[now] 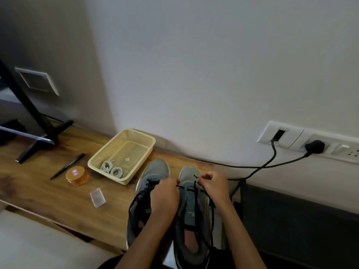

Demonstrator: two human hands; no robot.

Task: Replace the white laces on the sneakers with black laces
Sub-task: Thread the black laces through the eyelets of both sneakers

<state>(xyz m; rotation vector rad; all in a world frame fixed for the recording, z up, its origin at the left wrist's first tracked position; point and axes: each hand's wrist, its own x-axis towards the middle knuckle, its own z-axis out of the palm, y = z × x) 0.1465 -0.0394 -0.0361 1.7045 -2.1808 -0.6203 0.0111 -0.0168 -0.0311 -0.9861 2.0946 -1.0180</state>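
**Black lace started on the second sneaker**

The wooden counter [48, 193] carried both grey shoes, toes toward the wall. The sneaker on the left [155, 169] already showed black lacing. The sneaker on the right [189, 173], just beside it, was threaded only at its lowest eyelets. The yellow basket [107, 146] beyond them held the coiled white laces [112, 169], so the removal looked finished.

Over the right shoe, the left hand [165, 197] had its grip curled closed at the eyelet row, apparently pinching one end of the black lace [195, 193]. The right hand [212, 184] pinched the other end in its grip, lifted just above the toe.

Done well, this step probably called for evening the two ends before crossing. The strand should stay flat and untwisted, each tip feeding through the next eyelet, snugged row by row.
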